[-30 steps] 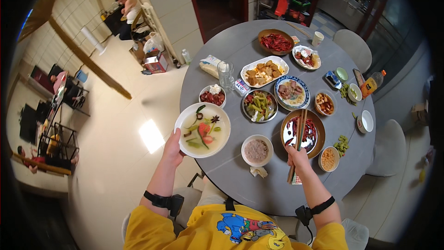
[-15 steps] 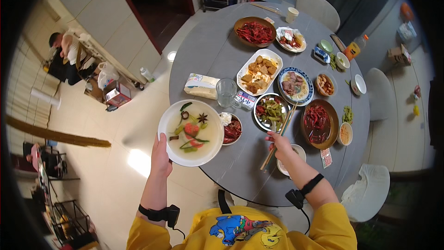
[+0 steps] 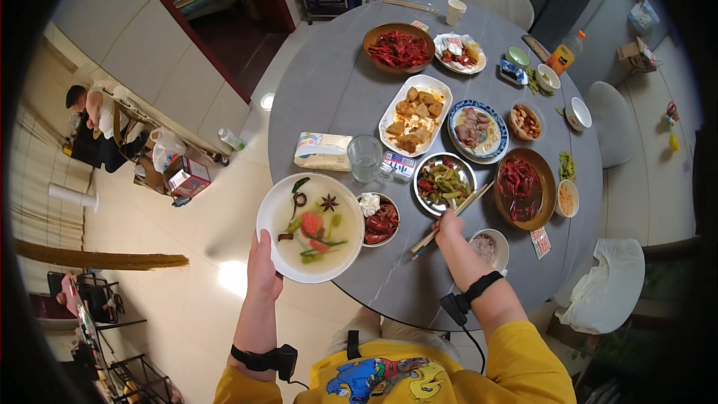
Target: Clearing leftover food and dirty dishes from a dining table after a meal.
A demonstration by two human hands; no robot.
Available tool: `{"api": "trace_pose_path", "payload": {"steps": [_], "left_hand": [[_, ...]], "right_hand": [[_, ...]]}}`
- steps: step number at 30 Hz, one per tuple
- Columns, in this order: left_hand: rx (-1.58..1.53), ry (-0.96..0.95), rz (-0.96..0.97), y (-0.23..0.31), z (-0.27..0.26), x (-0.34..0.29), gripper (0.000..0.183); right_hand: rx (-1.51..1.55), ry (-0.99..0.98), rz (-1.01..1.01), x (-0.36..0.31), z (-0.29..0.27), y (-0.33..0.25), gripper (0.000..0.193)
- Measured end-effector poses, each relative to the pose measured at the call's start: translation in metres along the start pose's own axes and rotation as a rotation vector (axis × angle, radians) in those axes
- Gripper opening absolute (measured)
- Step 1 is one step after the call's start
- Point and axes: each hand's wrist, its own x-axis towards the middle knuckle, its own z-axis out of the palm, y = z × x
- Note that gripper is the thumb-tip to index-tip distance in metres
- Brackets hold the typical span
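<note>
My left hand (image 3: 263, 269) grips the left edge of a white bowl (image 3: 329, 275). In the bowl is pale broth with star anise (image 3: 328, 202), green pepper pieces and something red. The bowl is beyond the table's near-left edge, next to a small bowl of crayfish (image 3: 383, 223). My right hand (image 3: 450, 228) is closed around several chopsticks (image 3: 425, 245), some with a greenish tint, lying aslant beneath the palm. They sit between a steel plate of green peppers (image 3: 446, 209) and a bowl of rice (image 3: 502, 260), partly behind my right forearm. Most of the right fingers are hidden.
On the round grey table (image 3: 318, 82) stand a tissue pack (image 3: 321, 151), a glass mug (image 3: 365, 158), a tray of browned chunks (image 3: 447, 92), crayfish bowls, a blue-rimmed plate (image 3: 502, 151) and an orange drink bottle (image 3: 565, 54). Chairs surround it. A person (image 3: 101, 108) sits far left.
My view has shifted slightly. The chopsticks in my right hand have turned to a flatter slant. More of the rice bowl shows beside my right forearm. The left hand still holds the white bowl.
</note>
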Motion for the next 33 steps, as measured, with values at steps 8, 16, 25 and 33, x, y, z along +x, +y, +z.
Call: {"api": "trace_pose_path", "payload": {"steps": [8, 16, 25, 33], "left_hand": [[-0.032, -0.069, 0.004, 0.001, 0.017, -0.007, 0.045], [-0.131, -0.077, -0.036, 0.01, 0.008, -0.021, 0.045], [-0.109, 0.025, -0.063, 0.067, -0.049, -0.022, 0.044], [-0.08, 0.058, -0.027, 0.134, -0.177, 0.029, 0.047]], "right_hand": [[-0.051, -0.13, -0.04, -0.018, -0.047, -0.03, 0.018], [-0.287, -0.278, -0.347, -0.082, -0.088, -0.117, 0.008], [-0.351, -0.577, -0.308, -0.191, -0.059, -0.156, 0.006], [-0.368, -0.69, -0.258, -0.308, 0.054, -0.088, 0.006]]}}
